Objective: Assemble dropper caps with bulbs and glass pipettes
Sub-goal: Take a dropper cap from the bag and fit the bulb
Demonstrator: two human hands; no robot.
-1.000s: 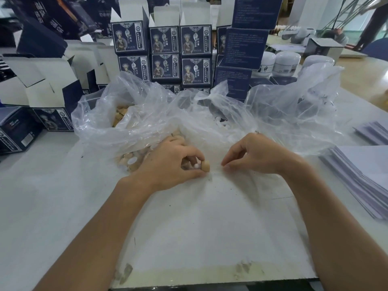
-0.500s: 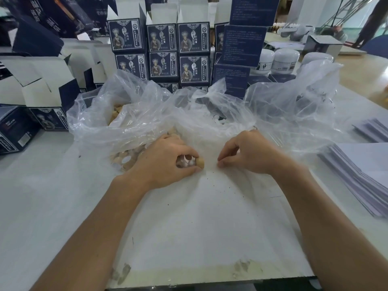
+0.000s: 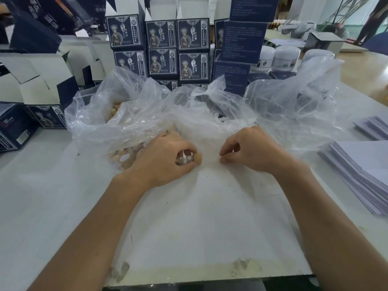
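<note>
Fingers [image 3: 190, 153] around tan cap [image 3: 198, 159], crumpled plastic bags [image 3: 147, 114] close behind

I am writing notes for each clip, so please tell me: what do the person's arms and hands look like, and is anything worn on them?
Both forearms are bare as far as the frame shows: no sleeves appear. The left hand and the right hand wear no gloves. No ring, watch, bracelet or marking shows on either hand or wrist.
</note>
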